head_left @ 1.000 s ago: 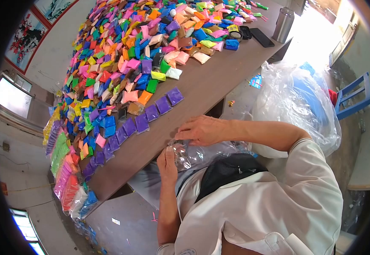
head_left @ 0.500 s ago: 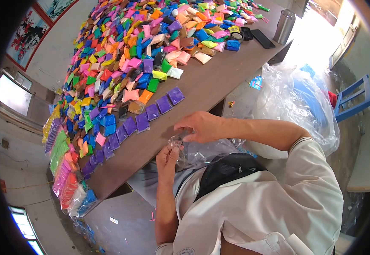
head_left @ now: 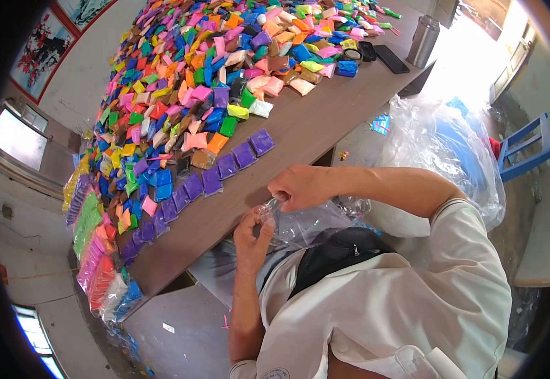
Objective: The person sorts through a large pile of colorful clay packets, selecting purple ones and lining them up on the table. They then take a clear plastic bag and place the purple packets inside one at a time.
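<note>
Just off the table's near edge, both of my hands work on a clear plastic bag (head_left: 287, 228). My left hand (head_left: 253, 232) pinches its top edge between thumb and fingers. My right hand (head_left: 300, 187) is closed at the bag's upper end, its fingers curled and partly hidden. The film hangs crumpled toward my lap, and I make out nothing inside it. On the table beyond my hands, purple packets (head_left: 244, 155) lie in a line along the edge of a big heap of multicoloured small packets (head_left: 180, 95).
The brown table (head_left: 224, 211) runs diagonally. A steel flask (head_left: 424, 41) and a black phone (head_left: 391, 59) stand and lie at its far right. Large clear plastic sacks (head_left: 439, 164) sit on the floor beside a blue chair (head_left: 526, 148). Bundled colour packs (head_left: 101, 278) line the left end.
My right hand has shifted slightly right and its fingers have curled in more. My left hand has turned a little, and the bag's top is drawn up between both hands.
</note>
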{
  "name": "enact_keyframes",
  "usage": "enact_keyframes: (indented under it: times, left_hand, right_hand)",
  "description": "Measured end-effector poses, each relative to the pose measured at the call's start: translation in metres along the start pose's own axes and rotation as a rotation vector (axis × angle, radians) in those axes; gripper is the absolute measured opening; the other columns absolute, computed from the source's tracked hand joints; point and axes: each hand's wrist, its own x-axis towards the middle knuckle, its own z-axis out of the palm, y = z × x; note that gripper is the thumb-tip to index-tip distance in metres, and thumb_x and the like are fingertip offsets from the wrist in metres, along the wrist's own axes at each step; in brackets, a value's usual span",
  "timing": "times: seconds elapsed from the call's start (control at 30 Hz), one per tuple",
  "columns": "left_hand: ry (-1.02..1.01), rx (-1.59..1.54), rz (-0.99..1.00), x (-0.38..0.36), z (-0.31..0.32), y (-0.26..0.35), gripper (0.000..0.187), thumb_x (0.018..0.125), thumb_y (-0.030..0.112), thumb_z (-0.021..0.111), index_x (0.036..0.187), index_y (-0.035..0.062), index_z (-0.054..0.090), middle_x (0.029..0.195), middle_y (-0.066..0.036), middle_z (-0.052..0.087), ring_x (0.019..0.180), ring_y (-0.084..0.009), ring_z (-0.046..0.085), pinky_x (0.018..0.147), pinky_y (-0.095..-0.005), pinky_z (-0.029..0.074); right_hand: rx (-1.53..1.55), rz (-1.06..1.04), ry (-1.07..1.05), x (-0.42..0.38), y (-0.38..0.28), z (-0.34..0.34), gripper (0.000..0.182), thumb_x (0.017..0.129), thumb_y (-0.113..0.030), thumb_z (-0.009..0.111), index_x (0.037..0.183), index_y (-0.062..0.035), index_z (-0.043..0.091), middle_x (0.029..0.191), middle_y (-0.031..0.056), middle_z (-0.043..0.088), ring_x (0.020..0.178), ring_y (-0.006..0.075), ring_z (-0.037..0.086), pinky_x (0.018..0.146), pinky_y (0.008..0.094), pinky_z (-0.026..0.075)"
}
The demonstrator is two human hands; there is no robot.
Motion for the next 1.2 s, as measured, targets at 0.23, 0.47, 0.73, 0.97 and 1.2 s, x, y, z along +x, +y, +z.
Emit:
enact_keyframes:
  times: [0.23,0.47,0.73,0.97,1.2]
  left_hand:
    - [0.081,0.172,0.110,0.008,0.000,0.021,0.030,0.092,0.020,0.065,0.111,-0.0026,0.063,0.101,-0.008,0.063,0.091,-0.0158,0.056,0.083,-0.0297,0.045]
    - [0.076,0.256,0.080,-0.002,-0.006,0.024,0.032,0.095,0.026,0.061,0.109,-0.0028,0.064,0.102,-0.013,0.064,0.096,-0.0256,0.060,0.088,-0.0351,0.045]
    - [0.114,0.186,0.052,-0.005,-0.008,0.017,0.029,0.098,0.025,0.058,0.105,-0.0024,0.066,0.100,-0.012,0.068,0.097,-0.0227,0.062,0.092,-0.0338,0.045]
    - [0.211,-0.084,-0.021,-0.004,-0.031,-0.001,0.025,0.099,0.017,0.052,0.099,-0.0030,0.067,0.096,-0.009,0.069,0.091,-0.0155,0.062,0.087,-0.0298,0.047]
    - [0.207,-0.157,-0.064,-0.008,-0.030,0.002,0.026,0.100,0.017,0.050,0.102,-0.0038,0.066,0.093,-0.009,0.069,0.087,-0.0154,0.062,0.085,-0.0307,0.048]
  right_hand:
    - [0.096,-0.034,0.008,0.010,-0.003,0.001,0.020,0.079,-0.013,0.069,0.096,-0.0031,0.064,0.082,0.0107,0.066,0.077,0.0242,0.064,0.069,0.0370,0.049]
    - [0.332,-0.008,-0.228,0.006,0.035,-0.030,0.030,0.081,-0.010,0.067,0.110,0.0001,0.067,0.093,0.0059,0.069,0.083,0.0131,0.062,0.074,0.0298,0.051]
    - [0.326,0.186,-0.389,-0.021,0.043,-0.061,0.031,0.081,-0.011,0.070,0.110,0.0004,0.068,0.098,0.0075,0.069,0.087,0.0130,0.063,0.076,0.0295,0.052]
    - [0.376,0.171,-0.260,-0.056,0.064,-0.067,0.039,0.084,-0.024,0.078,0.110,0.0017,0.067,0.099,0.0081,0.070,0.089,0.0136,0.065,0.079,0.0291,0.053]
    - [0.656,0.247,0.162,-0.051,0.067,-0.052,0.026,0.089,-0.030,0.071,0.090,-0.0035,0.069,0.073,-0.0024,0.063,0.064,0.0061,0.056,0.058,0.0233,0.044]
